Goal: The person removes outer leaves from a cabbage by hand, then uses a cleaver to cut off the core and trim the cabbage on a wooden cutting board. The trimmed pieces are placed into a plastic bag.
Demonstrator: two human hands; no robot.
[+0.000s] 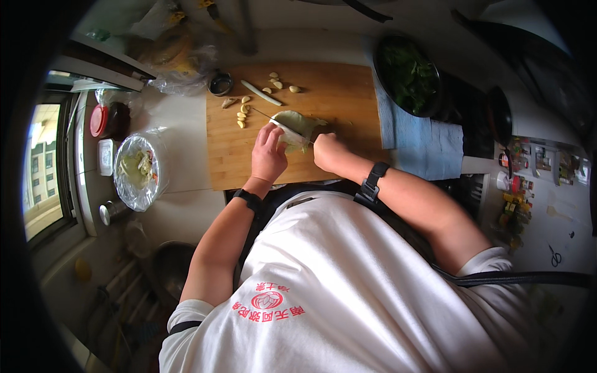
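A pale green cabbage piece [301,122] lies on the wooden cutting board [228,158]. My right hand [330,151] grips the handle of a kitchen knife [290,132], whose blade slants across the cabbage, its tip towards the upper left. Bent fingers of my left hand [269,156] rest at the near left side of the blade and the cabbage; what lies under them is hidden. Several peeled garlic cloves [243,109], a piece of ginger [229,103] and a white scallion stalk [261,92] lie farther back on the board.
A small dark bowl [220,85] stands at the board's back left corner. Left is a plastic-lined bin [140,170] with vegetable scraps. To the right are a blue cloth [415,149], a pan of leafy greens [407,77] and a stove with another pan [499,115].
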